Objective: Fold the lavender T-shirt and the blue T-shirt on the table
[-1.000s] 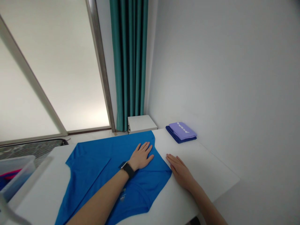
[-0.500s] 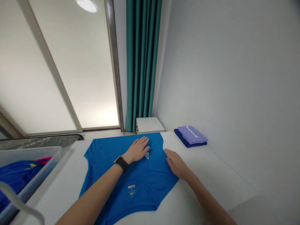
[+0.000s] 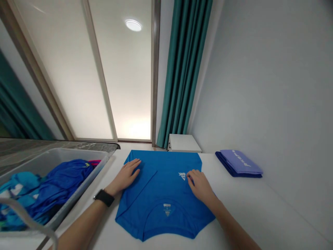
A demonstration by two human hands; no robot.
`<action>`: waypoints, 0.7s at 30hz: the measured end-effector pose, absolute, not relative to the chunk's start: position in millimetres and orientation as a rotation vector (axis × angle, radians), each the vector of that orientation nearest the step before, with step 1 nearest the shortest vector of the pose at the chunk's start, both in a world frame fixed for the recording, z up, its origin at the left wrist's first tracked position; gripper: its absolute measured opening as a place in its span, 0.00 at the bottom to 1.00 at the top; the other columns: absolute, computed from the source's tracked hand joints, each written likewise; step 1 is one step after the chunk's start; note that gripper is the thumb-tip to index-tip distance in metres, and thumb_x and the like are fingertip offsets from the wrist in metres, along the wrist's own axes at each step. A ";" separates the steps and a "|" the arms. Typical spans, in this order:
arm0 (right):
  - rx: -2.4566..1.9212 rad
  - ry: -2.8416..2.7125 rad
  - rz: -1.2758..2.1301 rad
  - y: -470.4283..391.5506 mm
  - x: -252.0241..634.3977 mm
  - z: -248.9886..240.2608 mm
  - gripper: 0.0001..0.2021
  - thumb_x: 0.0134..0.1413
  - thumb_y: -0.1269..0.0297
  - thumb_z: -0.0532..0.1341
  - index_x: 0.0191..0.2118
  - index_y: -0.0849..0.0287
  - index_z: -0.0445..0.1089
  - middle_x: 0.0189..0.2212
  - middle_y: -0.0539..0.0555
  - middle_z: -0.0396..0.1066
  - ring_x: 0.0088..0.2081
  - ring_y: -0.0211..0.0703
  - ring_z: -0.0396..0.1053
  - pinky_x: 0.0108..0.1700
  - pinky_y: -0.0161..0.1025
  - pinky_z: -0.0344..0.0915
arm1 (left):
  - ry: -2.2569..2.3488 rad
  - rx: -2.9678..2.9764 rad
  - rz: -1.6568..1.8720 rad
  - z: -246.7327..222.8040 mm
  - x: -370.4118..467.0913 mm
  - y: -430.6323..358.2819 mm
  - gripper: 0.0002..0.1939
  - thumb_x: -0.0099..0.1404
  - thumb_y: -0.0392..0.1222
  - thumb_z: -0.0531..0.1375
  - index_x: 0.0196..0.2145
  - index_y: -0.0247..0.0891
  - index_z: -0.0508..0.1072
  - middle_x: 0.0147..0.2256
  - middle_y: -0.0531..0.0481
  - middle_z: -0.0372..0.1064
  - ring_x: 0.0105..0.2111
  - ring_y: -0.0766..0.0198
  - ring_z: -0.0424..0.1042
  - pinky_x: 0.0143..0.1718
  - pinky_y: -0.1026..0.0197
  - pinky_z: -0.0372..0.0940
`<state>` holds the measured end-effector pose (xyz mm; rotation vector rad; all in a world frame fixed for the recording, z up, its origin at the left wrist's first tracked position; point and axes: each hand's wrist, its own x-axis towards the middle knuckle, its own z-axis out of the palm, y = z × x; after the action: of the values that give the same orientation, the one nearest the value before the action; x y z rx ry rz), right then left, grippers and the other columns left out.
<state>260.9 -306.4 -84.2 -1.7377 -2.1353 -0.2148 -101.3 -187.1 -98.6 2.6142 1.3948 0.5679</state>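
A blue T-shirt (image 3: 166, 187) lies on the white table, its neckline with a printed label towards me and a white logo on its right half. The left part is folded inward, leaving a slanting edge across the cloth. My left hand (image 3: 127, 174) rests flat on the left edge of the shirt, fingers stretched out; a dark watch (image 3: 104, 198) is on that wrist. By the logo, my right hand (image 3: 199, 185) touches the right side of the shirt with loosely bent fingers, holding nothing that I can see.
A grey plastic bin (image 3: 96, 180) with crumpled blue clothes (image 3: 65, 184) stands at the left. Folded purple and navy clothes (image 3: 239, 163) lie at the right by the wall. Beyond the white table (image 3: 249, 208) are a small white cabinet (image 3: 183, 142) and a green curtain (image 3: 182, 76).
My left hand has moved from the shirt's middle to its left edge, and the shirt's left side now lies folded in. My right hand has moved onto the cloth beside the logo. The view has shifted left.
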 end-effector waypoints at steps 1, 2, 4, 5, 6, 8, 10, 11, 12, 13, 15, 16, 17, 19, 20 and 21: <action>-1.737 -2.138 -0.224 -311.0 263.3 -84.3 0.10 0.63 0.71 0.51 0.35 0.56 0.68 0.33 0.53 0.70 0.38 0.45 0.67 0.41 0.41 0.58 | 1.385 2.621 0.571 -98.5 -102.3 -189.3 0.27 0.70 0.50 0.47 0.60 0.36 0.64 0.62 0.41 0.59 0.63 0.52 0.57 0.64 0.44 0.51; -1.732 -2.143 -0.223 -316.3 266.0 -84.8 0.10 0.63 0.71 0.50 0.35 0.56 0.68 0.33 0.52 0.71 0.37 0.44 0.67 0.40 0.41 0.57 | 1.370 2.627 0.577 -97.2 -102.4 -191.0 0.26 0.70 0.50 0.47 0.59 0.37 0.66 0.62 0.41 0.60 0.62 0.51 0.58 0.63 0.44 0.51; -1.719 -2.162 -0.209 -327.8 269.8 -86.6 0.10 0.63 0.72 0.50 0.35 0.56 0.67 0.33 0.52 0.71 0.37 0.44 0.66 0.41 0.41 0.56 | 1.323 2.640 0.607 -91.7 -101.1 -193.2 0.24 0.69 0.50 0.48 0.56 0.38 0.69 0.59 0.41 0.64 0.60 0.51 0.61 0.62 0.45 0.54; -1.714 -2.177 -0.203 -333.3 270.1 -87.6 0.10 0.63 0.71 0.51 0.35 0.56 0.67 0.33 0.52 0.71 0.37 0.44 0.66 0.41 0.41 0.56 | 1.301 2.644 0.632 -88.4 -100.2 -194.0 0.23 0.69 0.50 0.48 0.55 0.38 0.71 0.58 0.42 0.66 0.58 0.51 0.63 0.61 0.46 0.55; -1.710 -2.193 -0.205 -338.3 269.0 -88.6 0.09 0.63 0.70 0.52 0.35 0.56 0.67 0.33 0.52 0.71 0.37 0.44 0.66 0.41 0.41 0.56 | 1.284 2.645 0.660 -85.1 -99.4 -194.7 0.22 0.69 0.49 0.48 0.53 0.39 0.72 0.56 0.42 0.68 0.56 0.52 0.65 0.60 0.47 0.57; -1.714 -2.211 -0.242 -345.2 262.6 -89.7 0.06 0.63 0.67 0.54 0.35 0.56 0.67 0.33 0.52 0.71 0.37 0.45 0.66 0.40 0.41 0.56 | 1.259 2.643 0.703 -79.8 -97.9 -196.6 0.20 0.69 0.48 0.49 0.49 0.40 0.74 0.52 0.43 0.71 0.53 0.52 0.68 0.57 0.48 0.60; -1.725 -2.218 -0.317 -347.2 252.5 -89.8 0.05 0.62 0.62 0.57 0.35 0.56 0.67 0.34 0.53 0.71 0.37 0.46 0.66 0.40 0.43 0.57 | 1.246 2.638 0.723 -76.7 -96.8 -199.0 0.18 0.69 0.48 0.49 0.47 0.40 0.75 0.49 0.44 0.73 0.50 0.53 0.69 0.55 0.49 0.62; -1.734 -2.224 -0.366 -346.6 247.2 -89.6 0.06 0.62 0.61 0.57 0.35 0.56 0.67 0.34 0.53 0.71 0.37 0.47 0.66 0.40 0.43 0.57 | 1.240 2.636 0.722 -75.8 -96.4 -200.5 0.18 0.69 0.48 0.49 0.46 0.40 0.75 0.48 0.44 0.73 0.49 0.53 0.69 0.54 0.50 0.62; -1.744 -2.232 -0.419 -345.2 242.5 -89.1 0.06 0.62 0.61 0.57 0.36 0.56 0.67 0.34 0.54 0.71 0.37 0.47 0.66 0.40 0.43 0.57 | 1.234 2.635 0.714 -75.4 -95.9 -202.0 0.18 0.69 0.48 0.49 0.46 0.40 0.75 0.47 0.44 0.73 0.49 0.53 0.69 0.54 0.50 0.62; -1.753 -2.244 -0.470 -343.5 238.6 -88.5 0.05 0.62 0.62 0.57 0.36 0.56 0.67 0.34 0.54 0.71 0.37 0.48 0.66 0.40 0.44 0.57 | 1.230 2.633 0.704 -75.1 -95.3 -203.5 0.18 0.69 0.48 0.49 0.45 0.40 0.75 0.47 0.44 0.73 0.48 0.53 0.69 0.53 0.50 0.63; -1.760 -2.272 -0.553 -340.7 234.6 -86.8 0.04 0.62 0.67 0.56 0.35 0.56 0.67 0.34 0.55 0.70 0.38 0.48 0.66 0.40 0.44 0.57 | 1.218 2.627 0.670 -74.8 -94.2 -206.5 0.18 0.69 0.48 0.49 0.46 0.41 0.75 0.46 0.44 0.73 0.47 0.53 0.69 0.52 0.50 0.63; -1.758 -2.286 -0.579 -340.3 234.6 -85.7 0.05 0.62 0.69 0.56 0.34 0.56 0.67 0.34 0.54 0.70 0.38 0.48 0.66 0.40 0.44 0.57 | 1.208 2.625 0.648 -74.7 -93.6 -207.9 0.18 0.69 0.49 0.49 0.46 0.41 0.75 0.46 0.44 0.73 0.47 0.53 0.69 0.52 0.50 0.62; -1.751 -2.301 -0.592 -340.9 235.9 -84.5 0.05 0.61 0.70 0.56 0.34 0.56 0.67 0.33 0.54 0.70 0.38 0.48 0.66 0.40 0.44 0.57 | 1.195 2.625 0.625 -74.5 -93.0 -209.2 0.18 0.69 0.49 0.49 0.46 0.41 0.75 0.46 0.44 0.73 0.46 0.54 0.69 0.52 0.50 0.62; -1.731 -2.327 -0.579 -344.8 241.0 -82.4 0.05 0.61 0.71 0.57 0.34 0.56 0.67 0.33 0.54 0.70 0.37 0.47 0.65 0.40 0.43 0.57 | 1.157 2.633 0.584 -73.8 -92.1 -211.1 0.18 0.69 0.49 0.49 0.46 0.42 0.75 0.45 0.45 0.73 0.45 0.54 0.70 0.52 0.51 0.62; -1.720 -2.335 -0.559 -347.8 244.3 -81.7 0.05 0.60 0.72 0.57 0.34 0.56 0.67 0.33 0.53 0.70 0.37 0.47 0.65 0.39 0.43 0.57 | 1.136 2.639 0.570 -73.1 -91.8 -211.7 0.17 0.69 0.48 0.50 0.46 0.42 0.75 0.45 0.45 0.74 0.45 0.55 0.70 0.52 0.51 0.62; -1.709 -2.341 -0.533 -351.0 247.8 -81.5 0.05 0.60 0.72 0.57 0.34 0.56 0.67 0.33 0.53 0.70 0.37 0.46 0.65 0.39 0.42 0.57 | 1.122 2.646 0.560 -72.3 -91.8 -211.9 0.17 0.69 0.48 0.50 0.45 0.42 0.75 0.45 0.46 0.74 0.45 0.55 0.70 0.52 0.52 0.62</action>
<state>247.8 -351.0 -81.5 -1.7094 -2.3405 -0.5331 -91.8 -211.9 -72.3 2.6457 1.1222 0.5597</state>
